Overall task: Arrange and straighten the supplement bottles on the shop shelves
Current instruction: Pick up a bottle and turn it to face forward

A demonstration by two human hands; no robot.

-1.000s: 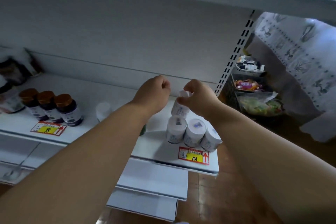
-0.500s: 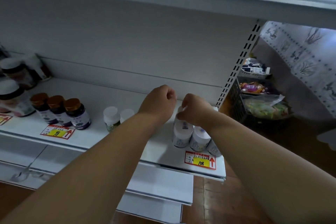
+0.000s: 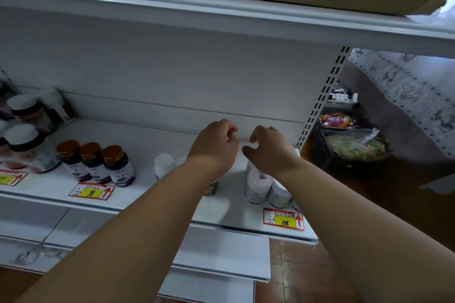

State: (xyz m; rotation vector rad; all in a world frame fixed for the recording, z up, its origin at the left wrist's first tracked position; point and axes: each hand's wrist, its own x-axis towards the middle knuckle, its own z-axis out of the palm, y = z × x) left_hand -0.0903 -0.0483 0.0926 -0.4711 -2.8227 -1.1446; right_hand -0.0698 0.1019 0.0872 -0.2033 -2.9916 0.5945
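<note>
Small white supplement bottles (image 3: 258,187) stand in a tight group near the right end of the white shelf (image 3: 147,195), above a red and yellow price tag (image 3: 283,220). My right hand (image 3: 269,151) hovers just over the back of that group. Its thumb and fingers form a loose curve with nothing between them. My left hand (image 3: 216,145) is beside it over the shelf, fingers curled into a fist that holds nothing. A white-capped bottle (image 3: 163,163) stands left of my left forearm, and a green-labelled bottle (image 3: 211,188) is partly hidden under it.
Three dark bottles with copper caps (image 3: 92,163) stand in a row behind a second price tag (image 3: 92,190). Larger white-lidded jars (image 3: 27,142) crowd the far left. A shelf edge (image 3: 221,15) runs overhead. Right of the perforated upright (image 3: 322,96) sits a black basket of packets (image 3: 344,150).
My right hand set down the white bottle it held behind the group, let go and lifted slightly. The view tilted up and the shelf sits lower in frame.
</note>
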